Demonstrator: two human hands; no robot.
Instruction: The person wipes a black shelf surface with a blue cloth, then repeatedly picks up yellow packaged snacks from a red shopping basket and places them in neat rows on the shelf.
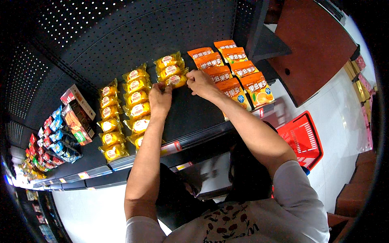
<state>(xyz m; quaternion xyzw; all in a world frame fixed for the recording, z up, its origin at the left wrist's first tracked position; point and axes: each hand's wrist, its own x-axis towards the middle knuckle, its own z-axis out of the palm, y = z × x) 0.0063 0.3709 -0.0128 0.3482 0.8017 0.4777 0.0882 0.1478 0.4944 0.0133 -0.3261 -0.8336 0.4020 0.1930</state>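
A yellow snack cake in clear wrap (176,80) lies at the near end of a short row on the black shelf (190,117). My left hand (161,98) pinches its left edge, and my right hand (201,84) pinches the right edge of its wrapper with curled fingers. Behind it sit more wrapped yellow cakes (167,62) of the same kind. To the left run two longer rows of them, a middle row (138,97) partly behind my left forearm and an outer row (110,124). Right of my right hand, orange snack pouches (245,71) overlap in two rows.
Boxes (79,117) and blue and red snack bags (60,139) stand farther left. A perforated black back panel (133,36) rises behind. A shelf upright (259,28) borders the pouches. On the floor at right is a red shopping basket (302,137), near a reddish-brown panel (310,48).
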